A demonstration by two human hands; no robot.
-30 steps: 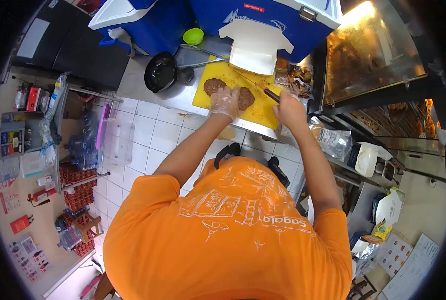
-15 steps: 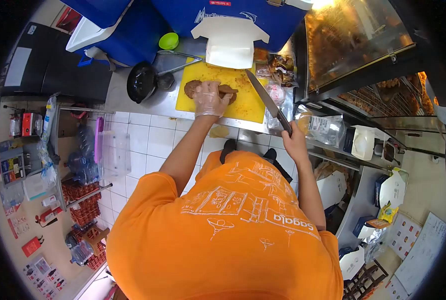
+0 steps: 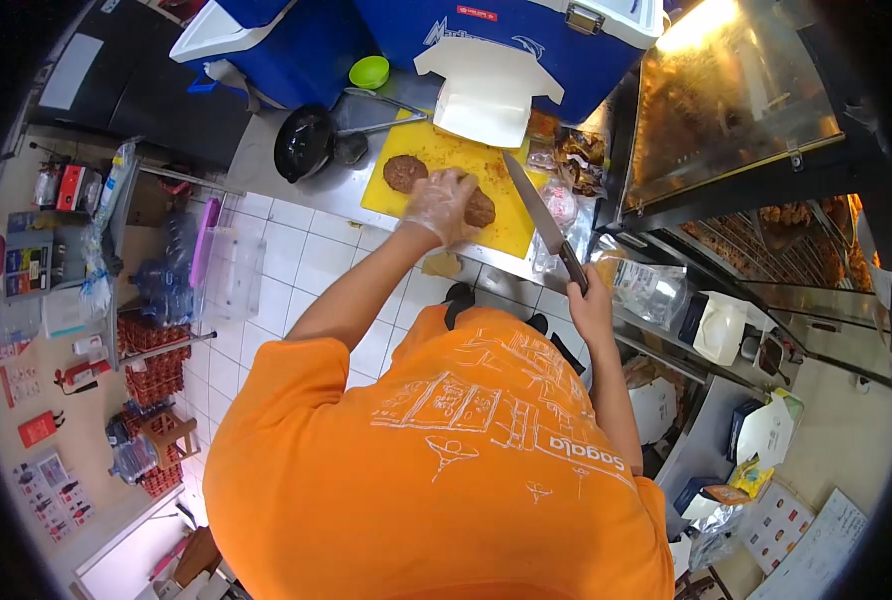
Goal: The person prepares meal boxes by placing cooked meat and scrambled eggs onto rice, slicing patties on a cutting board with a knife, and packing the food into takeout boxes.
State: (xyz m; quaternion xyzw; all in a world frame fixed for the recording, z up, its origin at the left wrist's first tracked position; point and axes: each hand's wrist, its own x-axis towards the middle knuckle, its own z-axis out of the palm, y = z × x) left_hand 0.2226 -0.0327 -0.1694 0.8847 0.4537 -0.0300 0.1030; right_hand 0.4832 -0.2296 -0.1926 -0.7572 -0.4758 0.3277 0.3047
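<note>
My left hand [image 3: 440,204], in a clear plastic glove, is over the yellow cutting board [image 3: 522,228] with its fingers curled on a brown piece of meat [image 3: 480,208]. Part of that meat is hidden under the fingers. To its left on the board lies another round brown piece of meat [image 3: 403,172]. My bare right hand [image 3: 590,300] grips the dark handle of a large knife [image 3: 534,198]. The blade points away from me along the board's right side, apart from the meat.
An open white carton [image 3: 484,108] stands at the board's far edge, before a blue cooler box [image 3: 556,60]. A black pan [image 3: 304,145], tongs [image 3: 386,126] and a green bowl [image 3: 369,72] sit to the left. Plastic-wrapped packets [image 3: 578,160] and a lit glass cabinet [image 3: 731,100] stand right.
The view has shifted slightly. The meat under my left hand has turned and shows a rounder end on the right; the left piece is less covered. My right hand still holds the knife.
</note>
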